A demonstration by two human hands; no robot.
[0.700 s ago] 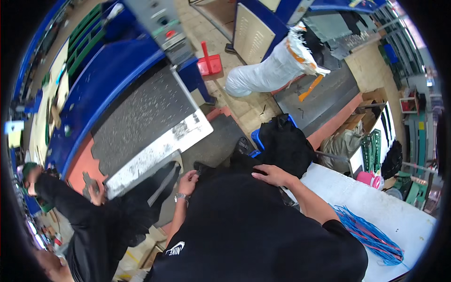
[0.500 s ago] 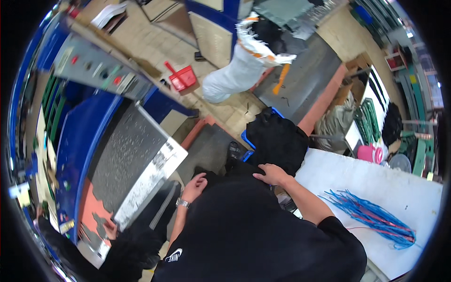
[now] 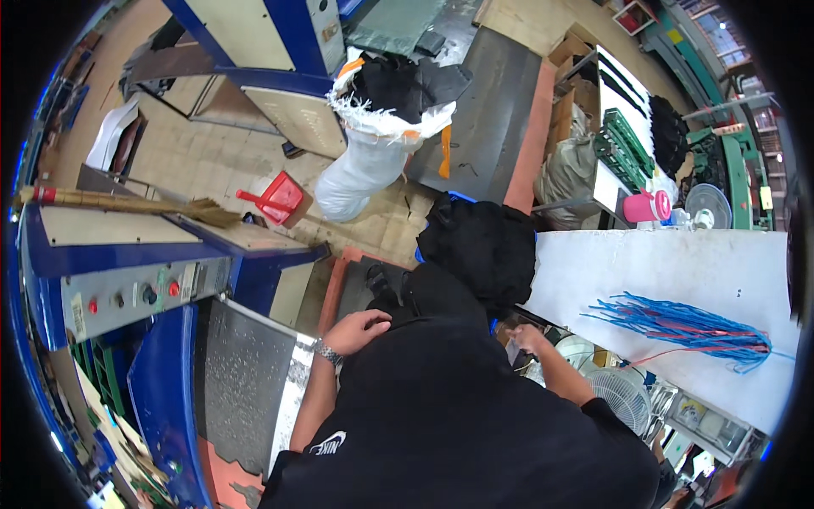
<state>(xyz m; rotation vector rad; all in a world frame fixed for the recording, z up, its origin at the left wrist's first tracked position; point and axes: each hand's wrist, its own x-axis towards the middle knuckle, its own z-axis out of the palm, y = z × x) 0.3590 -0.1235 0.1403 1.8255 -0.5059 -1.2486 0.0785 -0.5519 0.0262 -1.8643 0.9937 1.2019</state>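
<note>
black bundle (image 3: pixel 479 246) lying just beyond and above the right hand (image 3: pixel 527 339), nearer it than the left hand (image 3: pixel 358 329), long axis running up-down, right fingers curling around a small pale thing, grip unclear, left fingers resting loosely bent, holding nothing.

A factory workshop. Blue machines (image 3: pixel 127 280) with a button panel (image 3: pixel 136 297) stand on a worn tiled floor (image 3: pixel 203 157). A white worktable (image 3: pixel 678 280) carries blue cords (image 3: pixel 687 327), and nearby are a stuffed white sack (image 3: pixel 369 157), green crates (image 3: pixel 627 144), fans (image 3: pixel 619 394) and a broom (image 3: pixel 127 204).
</note>
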